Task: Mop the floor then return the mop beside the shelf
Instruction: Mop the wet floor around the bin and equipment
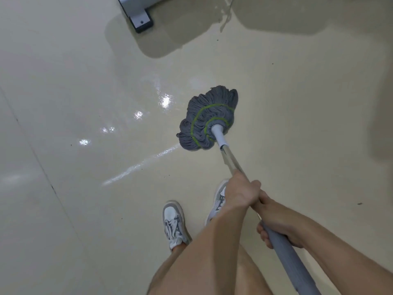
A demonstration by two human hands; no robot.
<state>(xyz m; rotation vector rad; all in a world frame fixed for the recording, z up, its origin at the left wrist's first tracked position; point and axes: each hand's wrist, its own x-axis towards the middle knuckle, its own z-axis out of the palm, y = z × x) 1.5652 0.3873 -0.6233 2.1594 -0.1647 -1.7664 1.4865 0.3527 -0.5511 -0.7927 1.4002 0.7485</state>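
I look down on a glossy cream floor (74, 92) with wet streaks and a metal furniture foot (141, 21) at top centre, where my left hand (240, 193) and right hand (282, 229) both wrap closed around the handle of the grey mop (209, 119), mid-frame.

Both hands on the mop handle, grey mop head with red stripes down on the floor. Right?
Not quite: the stripes are green, not red. The head view shows the left hand and right hand both gripping the mop handle, with the grey mop head down on the floor.
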